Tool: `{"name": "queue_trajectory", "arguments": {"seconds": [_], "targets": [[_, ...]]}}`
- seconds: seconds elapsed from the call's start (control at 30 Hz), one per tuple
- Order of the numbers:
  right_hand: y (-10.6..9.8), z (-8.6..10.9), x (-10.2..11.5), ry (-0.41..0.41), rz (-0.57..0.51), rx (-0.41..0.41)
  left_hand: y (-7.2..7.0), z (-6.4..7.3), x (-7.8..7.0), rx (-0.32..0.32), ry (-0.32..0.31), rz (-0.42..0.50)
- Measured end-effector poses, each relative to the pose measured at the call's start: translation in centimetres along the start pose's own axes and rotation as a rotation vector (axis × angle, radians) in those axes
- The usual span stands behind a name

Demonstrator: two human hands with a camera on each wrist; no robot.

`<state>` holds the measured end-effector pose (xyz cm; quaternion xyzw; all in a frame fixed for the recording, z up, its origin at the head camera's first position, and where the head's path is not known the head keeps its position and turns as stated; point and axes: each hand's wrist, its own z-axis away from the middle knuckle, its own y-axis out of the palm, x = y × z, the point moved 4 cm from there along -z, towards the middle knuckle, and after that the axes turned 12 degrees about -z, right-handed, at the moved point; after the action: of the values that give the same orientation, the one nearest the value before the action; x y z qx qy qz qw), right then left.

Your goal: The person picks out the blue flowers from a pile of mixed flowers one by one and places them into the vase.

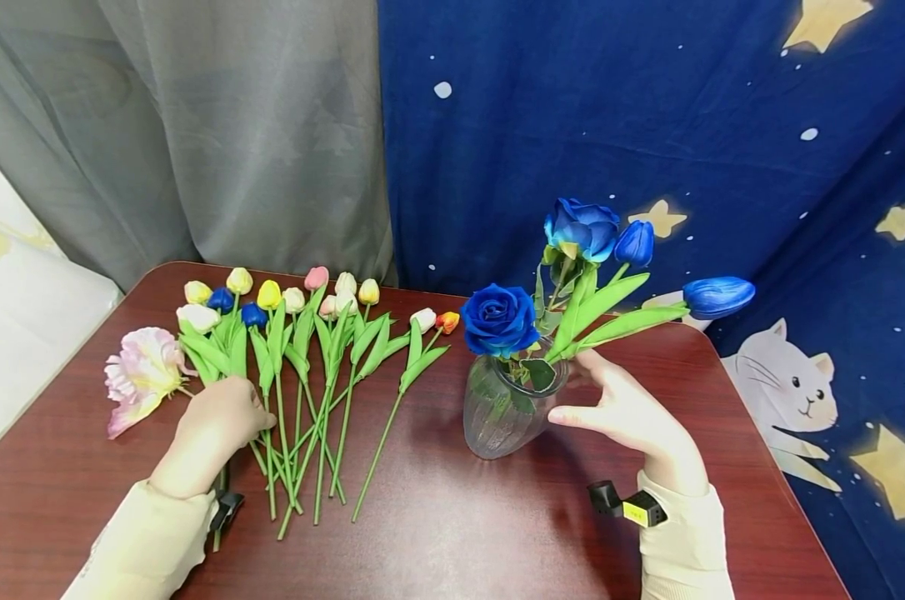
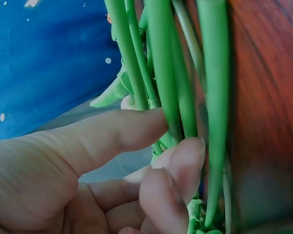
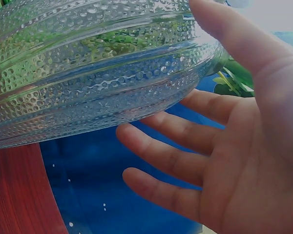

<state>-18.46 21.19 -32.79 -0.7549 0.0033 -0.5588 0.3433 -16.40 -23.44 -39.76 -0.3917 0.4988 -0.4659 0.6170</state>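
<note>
Two blue roses and two blue tulips stand in our glass vase, near the far edge of the bench. At the vase's right side, our right hand has thumb and fingers spread apart. Well left of the vase, our left hand pinches a tulip among the loose tulips; which one, we cannot tell. Broad bench top stretches on the vase's near side.

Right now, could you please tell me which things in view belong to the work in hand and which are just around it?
Likely part of the work:
glass vase
blue roses in it
blue tulips in it
loose tulips
pink ruffled flower

Likely just surroundings:
table
grey curtain
starry blue curtain
</note>
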Motion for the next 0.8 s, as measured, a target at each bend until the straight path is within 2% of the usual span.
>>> {"name": "queue_trajectory", "arguments": {"seconds": [0.23,0.6,0.8], "targets": [[0.01,0.01,-0.02,-0.006,-0.009,0.001,0.16,-0.16,-0.14,0.04,-0.015,-0.011],[-0.02,-0.05,-0.09,0.001,0.0,-0.001,0.34,-0.48,0.21,0.117,-0.044,0.041],[0.0,-0.04,-0.05,0.002,-0.005,0.003,0.01,-0.49,0.4,0.096,-0.027,0.051]]}}
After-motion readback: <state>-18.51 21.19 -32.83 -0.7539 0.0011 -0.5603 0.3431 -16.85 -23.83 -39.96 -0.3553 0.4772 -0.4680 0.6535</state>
